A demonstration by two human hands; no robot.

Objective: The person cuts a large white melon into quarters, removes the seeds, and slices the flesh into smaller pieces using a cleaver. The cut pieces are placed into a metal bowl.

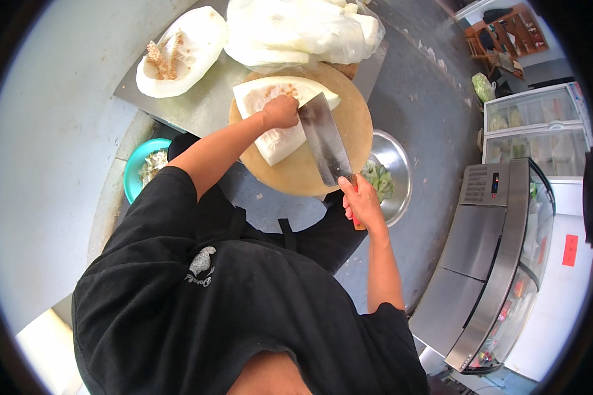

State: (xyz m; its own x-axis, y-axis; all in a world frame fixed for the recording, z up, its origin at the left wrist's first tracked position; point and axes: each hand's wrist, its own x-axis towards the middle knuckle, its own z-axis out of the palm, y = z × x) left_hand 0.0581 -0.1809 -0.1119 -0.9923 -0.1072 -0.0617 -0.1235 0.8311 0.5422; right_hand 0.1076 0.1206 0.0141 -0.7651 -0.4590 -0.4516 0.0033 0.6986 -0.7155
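A thick wedge of pale winter melon lies on a round wooden chopping board, its spongy core and some seeds showing. Curled against the core is my left hand, gripping the wedge; its fingertips are partly hidden. My right hand holds the red handle of a broad cleaver. The blade points away from me, its upper end overlapping the wedge close to my left knuckles; contact with the flesh cannot be made out. A hollow peeled melon piece with a seed clump stands at the left.
Pale peeled chunks fill a clear plastic bag behind the board on a metal table. Below right, a steel bowl contains green peelings. A teal basin holds whitish scraps at left. A display refrigerator stands far right.
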